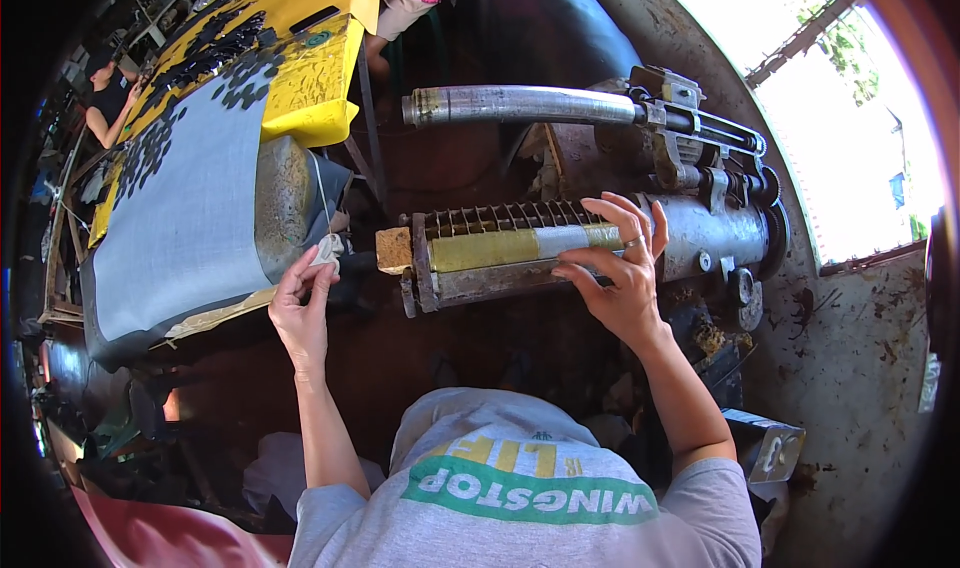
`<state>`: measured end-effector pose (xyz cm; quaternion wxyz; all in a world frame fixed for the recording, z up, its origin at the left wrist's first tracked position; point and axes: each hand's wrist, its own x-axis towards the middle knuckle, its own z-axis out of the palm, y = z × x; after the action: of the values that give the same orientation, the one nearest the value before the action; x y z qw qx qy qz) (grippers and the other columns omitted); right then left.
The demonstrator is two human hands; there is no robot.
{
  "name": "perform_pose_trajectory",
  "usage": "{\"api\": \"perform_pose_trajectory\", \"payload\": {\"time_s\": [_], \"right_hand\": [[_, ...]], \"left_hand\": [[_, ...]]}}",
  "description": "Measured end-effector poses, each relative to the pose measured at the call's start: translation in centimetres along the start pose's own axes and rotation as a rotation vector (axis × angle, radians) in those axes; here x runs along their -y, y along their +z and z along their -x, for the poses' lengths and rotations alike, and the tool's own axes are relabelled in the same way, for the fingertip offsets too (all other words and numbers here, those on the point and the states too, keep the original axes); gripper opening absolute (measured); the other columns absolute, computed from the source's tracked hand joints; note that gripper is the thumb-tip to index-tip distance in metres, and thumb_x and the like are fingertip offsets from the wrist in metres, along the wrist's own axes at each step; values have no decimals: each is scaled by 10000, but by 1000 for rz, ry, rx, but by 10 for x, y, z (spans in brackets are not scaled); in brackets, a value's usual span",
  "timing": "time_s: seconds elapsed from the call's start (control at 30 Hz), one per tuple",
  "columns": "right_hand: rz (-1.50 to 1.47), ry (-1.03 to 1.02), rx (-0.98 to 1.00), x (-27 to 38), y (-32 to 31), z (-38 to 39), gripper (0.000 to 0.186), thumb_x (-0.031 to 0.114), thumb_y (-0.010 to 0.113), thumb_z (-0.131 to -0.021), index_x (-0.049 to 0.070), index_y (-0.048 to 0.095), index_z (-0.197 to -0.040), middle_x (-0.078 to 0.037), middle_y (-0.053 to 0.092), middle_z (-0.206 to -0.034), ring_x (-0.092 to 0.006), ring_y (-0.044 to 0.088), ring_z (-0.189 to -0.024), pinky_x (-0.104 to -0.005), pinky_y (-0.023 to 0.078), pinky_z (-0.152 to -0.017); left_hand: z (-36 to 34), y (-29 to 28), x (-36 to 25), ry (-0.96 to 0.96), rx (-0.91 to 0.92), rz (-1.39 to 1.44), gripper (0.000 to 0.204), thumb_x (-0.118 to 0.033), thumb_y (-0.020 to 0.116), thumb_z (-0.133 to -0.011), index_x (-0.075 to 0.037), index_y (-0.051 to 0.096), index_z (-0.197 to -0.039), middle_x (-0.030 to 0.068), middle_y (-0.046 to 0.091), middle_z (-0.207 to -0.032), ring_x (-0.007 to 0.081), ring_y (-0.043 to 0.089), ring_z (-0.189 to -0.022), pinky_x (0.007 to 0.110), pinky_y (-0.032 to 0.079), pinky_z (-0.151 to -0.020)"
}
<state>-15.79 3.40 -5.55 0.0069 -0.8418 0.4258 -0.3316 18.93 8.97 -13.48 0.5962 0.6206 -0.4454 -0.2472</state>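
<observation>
a: where are the hands?
b: the right hand (622, 273) lies spread on the ribbed metal cylinder (500, 253) with its yellow band, fingers curled loosely over the top, not clamped. the left hand (300, 303) pinches a small pale wad (326, 251) between thumb and fingertips, just beside the cylinder's left end.
a: how to handle it well?
b: i'd judge a steady right palm matters; the ribs look sharp.
a: room?
b: tight. the grey cloth on the bench (180, 208) crowds the left, a steel tube (520, 105) runs close above, a rusty wall stands on the right.
</observation>
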Motion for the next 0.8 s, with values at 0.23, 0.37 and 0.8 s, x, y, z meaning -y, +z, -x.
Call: {"api": "perform_pose_trajectory", "payload": {"time_s": [0.23,0.37,0.8], "right_hand": [[77,-11,11,7,-19,-6,362,228,731,-742,188,666,-1095,-55,465,-1338,-258,432,-1249,-499,71,-1102],[283,-17,194,9,-12,12,480,344,638,-820,187,552,-1265,-66,343,-1449,-293,304,-1341,-557,8,-1096],[301,64,217,13,-5,38,448,426,590,-846,234,573,-1250,-67,322,-1468,-304,270,-1364,-582,-61,-1078]], "left_hand": [[0,-4,2,-3,7,-46,288,-30,627,-870,10,602,-1154,74,674,-894,108,634,-804,234,490,-757],[0,-3,4,22,-11,-127,271,-30,626,-872,7,614,-1141,77,676,-909,109,631,-846,238,486,-783],[-5,6,12,21,48,-141,266,-36,612,-884,16,607,-1146,81,673,-907,122,635,-858,247,481,-802]]}}
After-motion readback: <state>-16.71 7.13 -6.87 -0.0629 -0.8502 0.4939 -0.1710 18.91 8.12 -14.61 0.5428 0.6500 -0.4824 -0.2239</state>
